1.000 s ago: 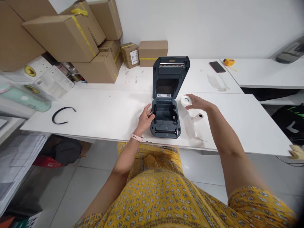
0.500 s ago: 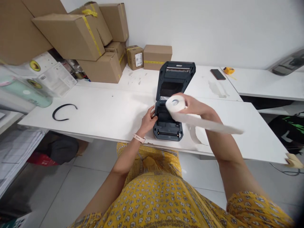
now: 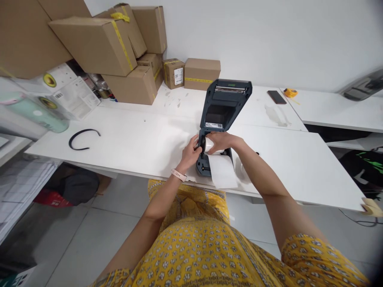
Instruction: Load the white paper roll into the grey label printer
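A dark label printer (image 3: 206,109) stands on the white table with its lid raised. A white roll of label paper (image 3: 209,145) sits down in its open bay, with my right hand (image 3: 224,141) wrapped over the top of it. From the roll a loose white paper strip (image 3: 223,171) runs forward over the printer's front edge. At the printer's left wall, my left hand (image 3: 190,153) grips the side, its thumb beside a black round part at the roll's end. My right fingers hide much of the roll.
Cardboard boxes (image 3: 128,85) are stacked at the back left. A black headband (image 3: 72,139) lies on the left of the table (image 3: 128,135). A phone (image 3: 277,97) and yellow tape measure (image 3: 290,93) lie at the back right. A mint bottle (image 3: 44,115) leans at far left.
My right hand has lowered the paper roll from above into the printer's bay. The trailing strip, earlier swinging out to the right, now hangs over the printer's front. My left hand stays at the printer's side.
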Action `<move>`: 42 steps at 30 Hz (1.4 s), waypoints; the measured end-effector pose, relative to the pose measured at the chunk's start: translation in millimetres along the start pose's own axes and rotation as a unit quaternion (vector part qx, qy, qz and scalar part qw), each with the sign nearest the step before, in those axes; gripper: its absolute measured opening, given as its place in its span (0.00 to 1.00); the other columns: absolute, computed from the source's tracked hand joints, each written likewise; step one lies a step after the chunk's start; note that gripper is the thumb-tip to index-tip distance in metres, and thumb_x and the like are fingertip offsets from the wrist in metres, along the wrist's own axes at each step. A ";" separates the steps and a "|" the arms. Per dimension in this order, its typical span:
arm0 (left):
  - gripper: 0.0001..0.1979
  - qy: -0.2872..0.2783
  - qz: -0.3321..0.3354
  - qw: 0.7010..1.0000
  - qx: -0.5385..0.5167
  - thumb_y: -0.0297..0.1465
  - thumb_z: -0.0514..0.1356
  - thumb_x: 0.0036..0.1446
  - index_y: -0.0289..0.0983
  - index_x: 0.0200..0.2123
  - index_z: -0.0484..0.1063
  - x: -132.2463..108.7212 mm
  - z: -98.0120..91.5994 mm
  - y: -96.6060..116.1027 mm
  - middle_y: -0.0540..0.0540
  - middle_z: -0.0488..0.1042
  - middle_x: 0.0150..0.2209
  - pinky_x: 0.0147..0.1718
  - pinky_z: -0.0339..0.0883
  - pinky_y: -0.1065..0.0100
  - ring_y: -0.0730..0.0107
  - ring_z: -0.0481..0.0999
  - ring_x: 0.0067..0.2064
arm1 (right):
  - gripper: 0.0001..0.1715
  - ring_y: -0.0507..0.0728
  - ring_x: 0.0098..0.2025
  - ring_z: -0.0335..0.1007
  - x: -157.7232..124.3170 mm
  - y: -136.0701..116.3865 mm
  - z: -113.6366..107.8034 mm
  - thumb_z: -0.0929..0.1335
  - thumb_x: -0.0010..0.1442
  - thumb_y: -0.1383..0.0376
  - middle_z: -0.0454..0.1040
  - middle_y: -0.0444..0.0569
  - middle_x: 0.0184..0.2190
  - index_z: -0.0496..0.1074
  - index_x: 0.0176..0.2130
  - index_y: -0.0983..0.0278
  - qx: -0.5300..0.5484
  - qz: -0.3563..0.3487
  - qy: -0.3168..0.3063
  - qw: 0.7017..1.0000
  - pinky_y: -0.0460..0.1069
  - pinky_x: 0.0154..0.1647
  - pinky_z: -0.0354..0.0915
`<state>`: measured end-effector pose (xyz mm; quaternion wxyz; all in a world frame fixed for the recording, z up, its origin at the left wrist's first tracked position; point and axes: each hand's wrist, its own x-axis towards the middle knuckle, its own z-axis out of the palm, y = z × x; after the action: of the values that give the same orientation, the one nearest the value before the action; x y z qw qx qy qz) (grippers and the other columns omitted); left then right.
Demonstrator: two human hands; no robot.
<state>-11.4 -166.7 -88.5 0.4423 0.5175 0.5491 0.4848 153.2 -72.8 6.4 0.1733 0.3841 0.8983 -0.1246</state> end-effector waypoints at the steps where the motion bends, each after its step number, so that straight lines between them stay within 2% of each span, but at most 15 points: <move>1: 0.34 0.001 0.002 1.000 0.001 0.25 0.59 0.60 0.41 0.69 0.61 0.7 0.3 -0.4 0.38 0.74 0.65 0.66 0.67 0.48 0.53 0.71 0.68 | 0.44 0.75 0.61 0.72 2.6 0.0 1.9 0.74 0.55 0.49 0.72 0.65 0.62 0.66 0.63 0.66 0.002 0.000 -0.005 1.000 0.61 0.57 0.69; 6: 0.30 0.008 0.030 0.999 0.015 0.25 0.59 0.60 0.40 0.66 0.66 4.1 2.3 -2.1 0.39 0.74 0.65 0.66 0.69 0.50 0.53 0.71 0.68 | 0.49 0.75 0.64 0.70 -0.3 8.4 8.9 0.75 0.56 0.49 0.71 0.67 0.65 0.64 0.68 0.68 0.035 -0.023 0.032 0.999 0.62 0.60 0.69; 9: 0.25 0.025 0.068 0.997 0.033 0.30 0.58 0.64 0.41 0.64 0.67 -10.8 2.8 -3.0 0.39 0.74 0.65 0.63 0.71 0.50 0.52 0.74 0.66 | 0.36 0.69 0.54 0.79 -20.8 17.5 -0.6 0.74 0.57 0.47 0.80 0.58 0.55 0.75 0.59 0.63 0.152 -0.108 0.148 0.971 0.59 0.55 0.73; 12: 0.26 0.060 0.152 0.984 0.071 0.28 0.52 0.67 0.41 0.67 0.65 -48.6 0.6 -3.5 0.38 0.71 0.67 0.61 0.74 0.51 0.54 0.74 0.66 | 0.26 0.63 0.47 0.79 -43.1 28.2 -27.1 0.68 0.66 0.43 0.83 0.51 0.45 0.80 0.48 0.58 0.252 -0.133 0.413 0.865 0.59 0.51 0.73; 14: 0.31 0.066 0.249 0.958 0.128 0.23 0.50 0.63 0.41 0.68 0.62 -78.7 -1.1 -3.5 0.39 0.68 0.69 0.65 0.69 0.50 0.56 0.67 0.70 | 0.26 0.63 0.53 0.76 -47.9 38.4 -51.0 0.63 0.69 0.41 0.82 0.50 0.47 0.79 0.49 0.54 0.235 -0.091 0.574 0.779 0.61 0.56 0.70; 15: 0.33 0.059 0.298 0.937 0.174 0.21 0.51 0.60 0.41 0.68 0.62 -91.9 -1.3 -3.4 0.39 0.68 0.69 0.68 0.65 0.46 0.55 0.63 0.72 | 0.27 0.62 0.57 0.72 -45.7 44.9 -63.1 0.61 0.70 0.41 0.81 0.49 0.49 0.78 0.51 0.52 0.215 -0.070 0.621 0.751 0.61 0.59 0.68; 17: 0.36 0.027 0.368 0.891 0.266 0.20 0.52 0.56 0.40 0.69 0.62 -110.3 0.9 -3.5 0.38 0.64 0.72 0.70 0.58 0.40 0.50 0.54 0.76 | 0.29 0.59 0.61 0.67 -32.6 60.0 -83.9 0.57 0.71 0.39 0.81 0.48 0.50 0.75 0.53 0.48 0.186 -0.047 0.646 0.739 0.59 0.63 0.64; 19: 0.35 0.013 0.403 0.850 0.339 0.20 0.54 0.56 0.39 0.67 0.65 -116.6 6.4 -4.6 0.37 0.61 0.73 0.71 0.55 0.37 0.48 0.49 0.78 | 0.35 0.57 0.58 0.68 -13.9 74.3 -97.2 0.52 0.72 0.39 0.82 0.49 0.47 0.75 0.54 0.52 0.184 -0.045 0.617 0.764 0.56 0.61 0.64; 21: 0.30 0.036 0.416 0.829 0.372 0.19 0.53 0.57 0.41 0.62 0.72 -114.6 13.0 -6.7 0.39 0.66 0.70 0.70 0.56 0.38 0.49 0.53 0.77 | 0.40 0.58 0.54 0.71 0.2 82.0 -101.3 0.50 0.72 0.38 0.82 0.51 0.42 0.76 0.52 0.58 0.194 -0.046 0.585 0.786 0.56 0.58 0.65; 23: 0.24 0.078 0.428 0.822 0.366 0.18 0.52 0.58 0.42 0.51 0.79 -110.4 18.6 -9.3 0.42 0.76 0.62 0.68 0.61 0.41 0.53 0.63 0.71 | 0.42 0.60 0.51 0.74 1.2 78.5 -96.4 0.50 0.72 0.38 0.82 0.53 0.41 0.78 0.48 0.59 0.199 -0.038 0.583 0.787 0.57 0.55 0.67; 25: 0.21 0.103 0.438 0.823 0.347 0.18 0.52 0.61 0.43 0.42 0.81 -108.8 21.7 -12.3 0.44 0.82 0.51 0.64 0.67 0.45 0.57 0.72 0.62 | 0.39 0.62 0.51 0.76 -13.4 62.4 -82.2 0.51 0.72 0.39 0.82 0.53 0.42 0.79 0.46 0.57 0.195 -0.033 0.598 0.777 0.59 0.55 0.69; 27: 0.19 0.103 0.439 0.831 0.327 0.20 0.53 0.63 0.44 0.40 0.81 -111.1 22.6 -15.8 0.45 0.82 0.44 0.61 0.70 0.48 0.61 0.76 0.54 | 0.35 0.64 0.54 0.76 -39.2 36.7 -57.8 0.52 0.74 0.43 0.82 0.53 0.46 0.79 0.48 0.56 0.186 -0.043 0.611 0.769 0.61 0.58 0.69; 32: 0.14 0.092 0.417 0.844 0.323 0.25 0.57 0.66 0.47 0.43 0.82 -123.9 23.2 -29.2 0.46 0.81 0.39 0.57 0.71 0.52 0.62 0.75 0.47 | 0.23 0.66 0.65 0.70 -102.0 -26.2 38.4 0.58 0.73 0.55 0.77 0.50 0.61 0.72 0.61 0.51 0.168 -0.068 0.604 0.776 0.68 0.68 0.63; 37: 0.13 0.136 0.408 0.841 0.329 0.30 0.58 0.67 0.50 0.42 0.82 -131.1 25.9 -48.4 0.44 0.81 0.44 0.60 0.67 0.48 0.59 0.74 0.51 | 0.28 0.66 0.73 0.61 -114.9 -45.0 120.9 0.59 0.71 0.58 0.72 0.50 0.66 0.66 0.67 0.52 0.173 -0.043 0.553 0.814 0.70 0.72 0.59; 42: 0.12 0.120 0.394 0.853 0.321 0.37 0.57 0.69 0.48 0.47 0.81 -124.2 24.7 -63.8 0.42 0.79 0.54 0.70 0.54 0.41 0.55 0.70 0.64 | 0.31 0.65 0.72 0.63 -108.2 -48.2 152.2 0.54 0.72 0.55 0.75 0.50 0.64 0.69 0.67 0.54 0.200 -0.047 0.555 0.806 0.70 0.74 0.57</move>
<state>13.2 -288.4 -157.1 -0.0454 0.7414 0.4733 0.4737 220.5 -229.6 -83.5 -0.4414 0.3713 0.8134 -0.0751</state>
